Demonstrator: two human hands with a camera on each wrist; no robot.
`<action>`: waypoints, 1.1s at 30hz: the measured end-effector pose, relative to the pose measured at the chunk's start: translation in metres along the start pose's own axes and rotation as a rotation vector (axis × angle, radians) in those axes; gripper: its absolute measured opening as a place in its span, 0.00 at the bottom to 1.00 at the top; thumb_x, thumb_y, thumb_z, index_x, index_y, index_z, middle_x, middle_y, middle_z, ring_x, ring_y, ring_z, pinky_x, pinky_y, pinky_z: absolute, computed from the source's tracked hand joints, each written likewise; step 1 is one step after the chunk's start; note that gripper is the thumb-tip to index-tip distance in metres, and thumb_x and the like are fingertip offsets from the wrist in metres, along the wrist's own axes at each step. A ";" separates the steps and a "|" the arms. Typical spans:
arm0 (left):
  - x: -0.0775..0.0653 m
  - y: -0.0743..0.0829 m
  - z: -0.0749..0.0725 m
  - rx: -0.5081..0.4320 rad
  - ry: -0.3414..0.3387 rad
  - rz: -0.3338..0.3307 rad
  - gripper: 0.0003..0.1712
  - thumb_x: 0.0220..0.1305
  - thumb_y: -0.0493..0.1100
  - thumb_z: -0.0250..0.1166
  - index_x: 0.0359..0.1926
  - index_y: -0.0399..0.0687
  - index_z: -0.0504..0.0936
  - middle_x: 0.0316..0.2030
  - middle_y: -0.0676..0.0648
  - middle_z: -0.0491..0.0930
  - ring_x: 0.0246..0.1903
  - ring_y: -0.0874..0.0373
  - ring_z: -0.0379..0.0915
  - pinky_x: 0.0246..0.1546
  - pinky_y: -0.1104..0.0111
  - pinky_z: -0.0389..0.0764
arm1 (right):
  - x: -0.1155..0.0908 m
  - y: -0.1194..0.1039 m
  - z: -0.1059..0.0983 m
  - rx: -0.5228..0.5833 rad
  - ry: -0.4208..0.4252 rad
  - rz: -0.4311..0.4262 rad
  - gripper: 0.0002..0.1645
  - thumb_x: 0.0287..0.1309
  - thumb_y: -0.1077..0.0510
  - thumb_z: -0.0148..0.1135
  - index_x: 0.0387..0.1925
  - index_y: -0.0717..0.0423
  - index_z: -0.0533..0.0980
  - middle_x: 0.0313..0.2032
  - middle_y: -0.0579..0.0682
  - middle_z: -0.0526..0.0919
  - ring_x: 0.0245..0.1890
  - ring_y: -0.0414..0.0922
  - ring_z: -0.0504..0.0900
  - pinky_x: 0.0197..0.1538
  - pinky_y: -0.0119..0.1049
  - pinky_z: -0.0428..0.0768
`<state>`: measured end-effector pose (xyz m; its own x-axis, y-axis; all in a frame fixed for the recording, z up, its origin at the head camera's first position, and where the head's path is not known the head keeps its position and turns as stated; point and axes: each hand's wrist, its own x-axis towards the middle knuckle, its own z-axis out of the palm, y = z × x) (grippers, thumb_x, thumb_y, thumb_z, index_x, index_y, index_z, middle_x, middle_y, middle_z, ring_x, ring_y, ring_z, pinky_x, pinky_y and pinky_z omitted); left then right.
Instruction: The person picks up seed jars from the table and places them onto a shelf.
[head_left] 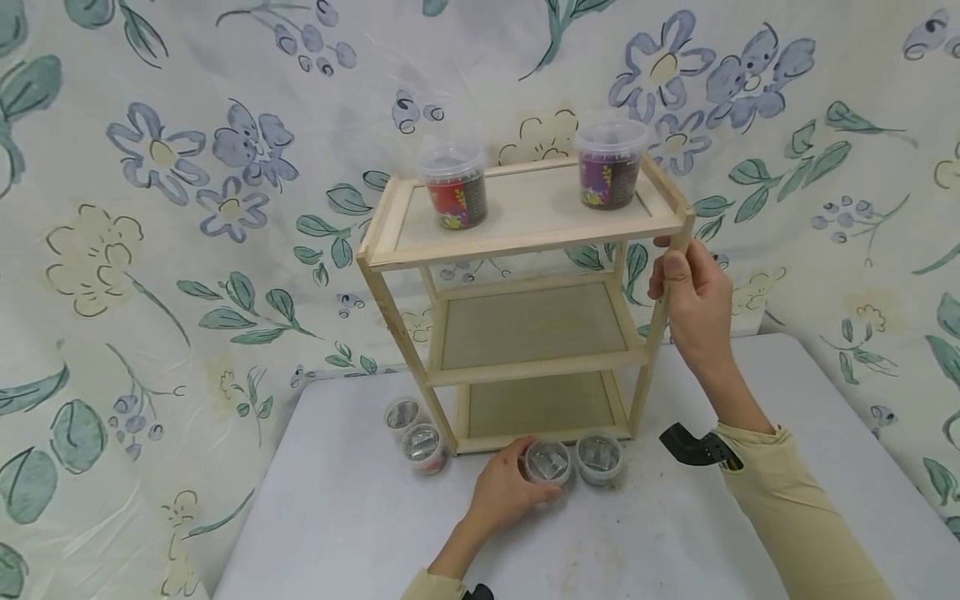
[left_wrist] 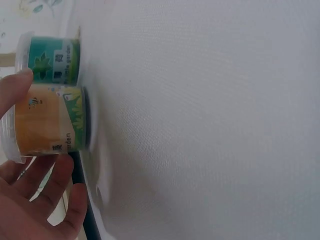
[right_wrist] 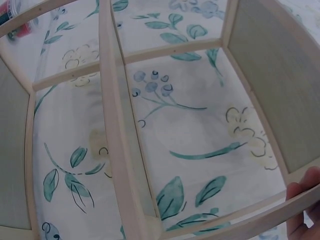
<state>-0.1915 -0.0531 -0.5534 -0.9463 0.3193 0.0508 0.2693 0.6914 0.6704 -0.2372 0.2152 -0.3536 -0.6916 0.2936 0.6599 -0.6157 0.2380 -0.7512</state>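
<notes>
A three-tier wooden shelf stands on the white table. My right hand grips its right front post just under the top tier; in the right wrist view, its fingers wrap the wooden post. Low at the shelf's front, my left hand holds a clear-lidded plastic tub between thumb and fingers. This tub's orange label faces the left wrist camera. A similar tub with a teal label stands right beside it, on its right in the head view.
On the top tier stand a red-labelled tub and a purple-labelled tub. Two more small tubs sit by the shelf's left front foot. A floral curtain hangs behind the table. Dark crumbs dot the tabletop near the teal tub.
</notes>
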 end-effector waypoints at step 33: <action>-0.002 0.042 -0.039 -0.026 0.059 0.061 0.45 0.40 0.61 0.77 0.60 0.48 0.77 0.52 0.47 0.82 0.51 0.51 0.78 0.50 0.55 0.76 | 0.001 0.003 0.000 -0.030 -0.002 -0.017 0.13 0.75 0.56 0.48 0.50 0.55 0.77 0.23 0.47 0.73 0.24 0.40 0.72 0.33 0.30 0.71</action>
<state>-0.1849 -0.0503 -0.4963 -0.9374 0.3210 0.1349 0.3225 0.6544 0.6840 -0.2396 0.2163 -0.3551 -0.6815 0.2876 0.6729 -0.6161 0.2707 -0.7397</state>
